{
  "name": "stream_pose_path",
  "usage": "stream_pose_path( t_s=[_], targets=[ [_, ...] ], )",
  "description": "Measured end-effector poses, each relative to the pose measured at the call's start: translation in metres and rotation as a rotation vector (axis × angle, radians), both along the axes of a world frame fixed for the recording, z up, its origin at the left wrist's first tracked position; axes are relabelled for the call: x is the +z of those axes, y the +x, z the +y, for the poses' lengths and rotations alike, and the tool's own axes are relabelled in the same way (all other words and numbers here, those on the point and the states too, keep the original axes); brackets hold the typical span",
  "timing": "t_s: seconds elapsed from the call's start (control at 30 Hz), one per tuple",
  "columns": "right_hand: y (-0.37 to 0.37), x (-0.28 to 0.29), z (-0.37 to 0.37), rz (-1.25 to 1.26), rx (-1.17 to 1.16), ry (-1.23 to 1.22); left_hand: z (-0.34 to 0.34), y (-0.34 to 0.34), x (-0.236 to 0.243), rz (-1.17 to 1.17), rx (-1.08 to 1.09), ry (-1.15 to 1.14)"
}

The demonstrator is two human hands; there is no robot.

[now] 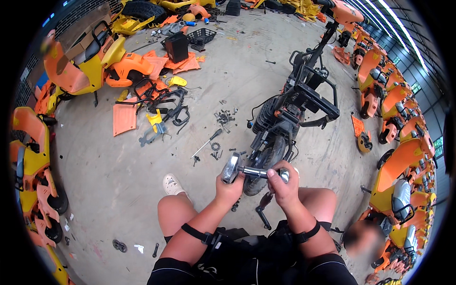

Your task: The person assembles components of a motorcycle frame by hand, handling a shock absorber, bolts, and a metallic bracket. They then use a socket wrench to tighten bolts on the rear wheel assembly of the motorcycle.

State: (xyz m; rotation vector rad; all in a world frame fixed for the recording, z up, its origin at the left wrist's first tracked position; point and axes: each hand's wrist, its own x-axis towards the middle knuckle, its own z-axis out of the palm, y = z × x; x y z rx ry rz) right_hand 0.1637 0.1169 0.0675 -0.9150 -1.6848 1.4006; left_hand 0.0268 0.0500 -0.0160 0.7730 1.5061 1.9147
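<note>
My left hand (pixel 229 191) is closed round a shiny chrome tool that looks like a ratchet wrench (pixel 231 167), its broad rounded head standing up above my fingers. From that head a chrome socket bar (pixel 255 172) runs across to my right hand (pixel 286 187), which grips its far end with the thumb on top. Below my right hand a dark jointed metal arm (pixel 262 210) hangs down; what it is fixed to is hidden. Just beyond both hands stands a stripped black scooter frame (pixel 297 107), its rear tyre (pixel 259 186) partly behind the tool.
Left of the frame lie a screwdriver (pixel 207 143), a toothed ring (pixel 215 146) and scattered bolts (pixel 225 117). Orange panels (pixel 124 116) and black frame parts (pixel 178 107) are farther left. Scooters (pixel 396 164) line the right; more scooters (pixel 78 66) stand at left. A person's blurred head (pixel 363 240) is at lower right.
</note>
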Motion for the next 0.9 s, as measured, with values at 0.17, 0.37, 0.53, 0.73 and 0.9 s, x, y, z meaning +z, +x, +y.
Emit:
stream_pose_path(
  t_s=[0.17,0.37,0.53,0.73,0.9],
  targets=[
    [0.006,-0.013,-0.021,0.445,0.016,-1.052,0.004,-0.012,-0.013,0.090,-0.044,-0.041],
    [0.028,-0.023,0.010,-0.127,-0.011,1.042,-0.006,-0.003,0.000,-0.051,-0.260,-0.263],
    [0.029,-0.026,0.004,-0.154,-0.114,0.199,-0.002,0.004,-0.010,0.013,-0.251,-0.342],
    [0.022,-0.034,-0.024,-0.026,-0.234,-0.233,0.010,-0.001,-0.025,0.032,-0.231,-0.343],
    [0.032,-0.036,0.002,-0.284,-0.198,0.518,0.012,-0.007,0.001,-0.065,-0.420,-0.642]
  ],
)
